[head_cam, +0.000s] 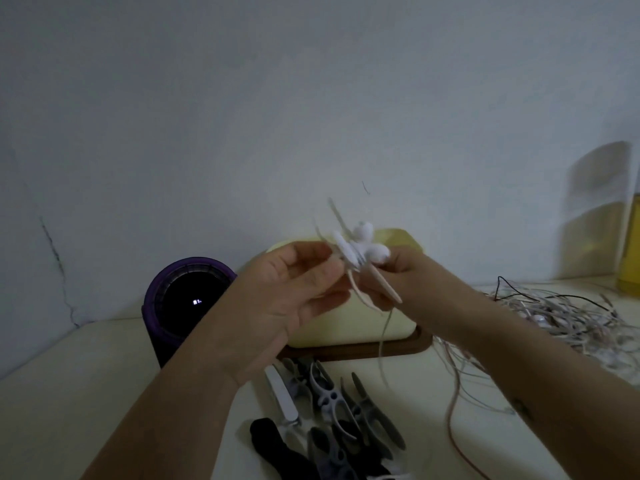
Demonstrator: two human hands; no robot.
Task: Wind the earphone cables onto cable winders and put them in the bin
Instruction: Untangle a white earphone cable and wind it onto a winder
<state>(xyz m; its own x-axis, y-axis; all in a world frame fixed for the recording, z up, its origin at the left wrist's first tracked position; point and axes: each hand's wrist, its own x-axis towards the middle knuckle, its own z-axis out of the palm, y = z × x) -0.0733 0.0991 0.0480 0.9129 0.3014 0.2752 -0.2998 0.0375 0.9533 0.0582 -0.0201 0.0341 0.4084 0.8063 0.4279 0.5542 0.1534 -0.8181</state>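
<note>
Both hands raised above surface: left hand (287, 292) fingers pinch blurry white plastic winder (346, 252), right hand (398, 282) fingers closed on white earbuds w/ thin pale cable (381, 344) dangling. Pale-yellow rounded bin (346, 323) behind; grey/black rubbery winders (332, 410) below; tangled cable pile (561, 317) right. No legible text.

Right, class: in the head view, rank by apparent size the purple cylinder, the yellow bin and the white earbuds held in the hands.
1. Yellow bin, though partly hidden
2. Purple cylinder
3. White earbuds, though nearest the camera
</note>
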